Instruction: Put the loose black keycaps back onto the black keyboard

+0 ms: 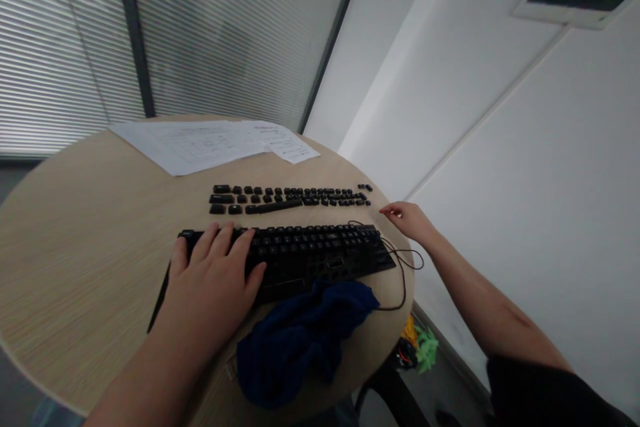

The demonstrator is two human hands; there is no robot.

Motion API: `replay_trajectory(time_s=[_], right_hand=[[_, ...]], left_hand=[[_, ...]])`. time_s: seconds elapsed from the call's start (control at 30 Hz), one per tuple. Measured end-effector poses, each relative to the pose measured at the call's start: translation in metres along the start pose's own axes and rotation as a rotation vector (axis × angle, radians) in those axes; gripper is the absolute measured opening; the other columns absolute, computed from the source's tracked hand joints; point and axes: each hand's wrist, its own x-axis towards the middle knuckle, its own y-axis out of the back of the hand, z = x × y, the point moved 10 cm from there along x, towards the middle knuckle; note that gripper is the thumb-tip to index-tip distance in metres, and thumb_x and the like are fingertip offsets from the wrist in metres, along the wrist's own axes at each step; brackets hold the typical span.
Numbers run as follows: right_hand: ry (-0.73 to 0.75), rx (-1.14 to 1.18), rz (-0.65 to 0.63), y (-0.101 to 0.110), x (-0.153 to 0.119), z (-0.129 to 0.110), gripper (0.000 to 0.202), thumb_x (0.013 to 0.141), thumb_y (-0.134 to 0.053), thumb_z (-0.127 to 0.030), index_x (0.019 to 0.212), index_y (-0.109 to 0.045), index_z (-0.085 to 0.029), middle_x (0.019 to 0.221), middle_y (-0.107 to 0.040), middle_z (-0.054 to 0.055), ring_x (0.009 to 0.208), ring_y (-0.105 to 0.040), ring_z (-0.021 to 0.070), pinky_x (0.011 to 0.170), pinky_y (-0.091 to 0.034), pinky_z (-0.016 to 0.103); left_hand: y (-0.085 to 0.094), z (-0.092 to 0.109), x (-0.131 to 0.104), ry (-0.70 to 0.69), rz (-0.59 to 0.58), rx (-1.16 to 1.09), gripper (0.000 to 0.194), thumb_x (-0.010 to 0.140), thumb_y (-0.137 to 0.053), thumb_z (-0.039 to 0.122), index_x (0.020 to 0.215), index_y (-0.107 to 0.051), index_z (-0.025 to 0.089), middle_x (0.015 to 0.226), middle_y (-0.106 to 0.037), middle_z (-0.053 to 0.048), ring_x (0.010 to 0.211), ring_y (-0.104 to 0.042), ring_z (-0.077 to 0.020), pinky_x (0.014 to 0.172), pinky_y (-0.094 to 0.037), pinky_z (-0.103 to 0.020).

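My left hand (213, 273) lies spread over the left end of a black keyboard (320, 260), its fingertips on the upper key rows. The front part of the keyboard shows bare sockets without keycaps. Behind it, loose black keycaps (265, 199) are laid out in rows, with a long space bar (277, 206) among them. My right hand (406, 219) hovers by the table's right edge, just right of the keycap rows. Its thumb and fingertips are pinched together; whatever they hold is too small to make out. A crumpled dark blue cloth (300, 340) touches the keyboard's front edge.
A thin black cable (403, 273) loops at the keyboard's right end. Printed paper sheets (205, 145) lie at the back of the round wooden table (75, 233). A white wall (540, 167) stands close on the right. Green and yellow items (425, 347) are below the table edge.
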Motion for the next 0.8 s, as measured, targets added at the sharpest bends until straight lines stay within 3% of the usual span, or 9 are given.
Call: replay_trajectory(time_s=[0.27,0.4,0.53,0.8], right_hand=[[-0.114,-0.102,-0.021,-0.014,0.108,0.029,0.034,0.092,-0.057,-0.021,0.118,-0.078,-0.022,0.115,-0.074,0.005,0.105,-0.068,0.0184,0.097,-0.051,0.027],[-0.147,-0.135,-0.063,-0.032,0.152,0.041,0.030,0.094,-0.059,-0.025,0.118,-0.075,-0.016,0.119,-0.072,0.010,0.109,-0.067,0.0202,0.102,-0.051,0.034],[-0.064,-0.152,-0.110,-0.052,0.179,0.038,0.036,0.096,-0.066,-0.036,0.124,-0.069,-0.013,0.128,-0.066,0.012,0.120,-0.063,0.0197,0.110,-0.047,0.043],[-0.004,-0.156,-0.151,-0.080,0.201,0.035,0.034,0.083,-0.073,-0.020,0.117,-0.078,-0.023,0.128,-0.070,0.005,0.117,-0.064,0.0172,0.107,-0.045,0.024]], left_hand=[[-0.001,-0.001,0.000,0.011,-0.014,0.021,0.058,0.096,-0.034,0.040,0.139,-0.062,0.013,0.150,-0.055,-0.019,0.144,-0.044,-0.0409,0.119,-0.026,-0.066],[-0.001,-0.001,0.000,0.013,-0.018,0.017,0.059,0.095,-0.034,0.041,0.139,-0.063,0.014,0.151,-0.054,-0.019,0.144,-0.044,-0.0405,0.119,-0.027,-0.066],[-0.001,-0.002,-0.001,0.018,-0.001,-0.019,0.059,0.093,-0.036,0.040,0.136,-0.065,0.014,0.150,-0.055,-0.019,0.143,-0.046,-0.0404,0.118,-0.027,-0.067],[-0.002,-0.006,-0.003,0.038,0.009,-0.072,0.058,0.089,-0.038,0.042,0.130,-0.069,0.016,0.146,-0.059,-0.019,0.140,-0.048,-0.0430,0.117,-0.028,-0.069]])
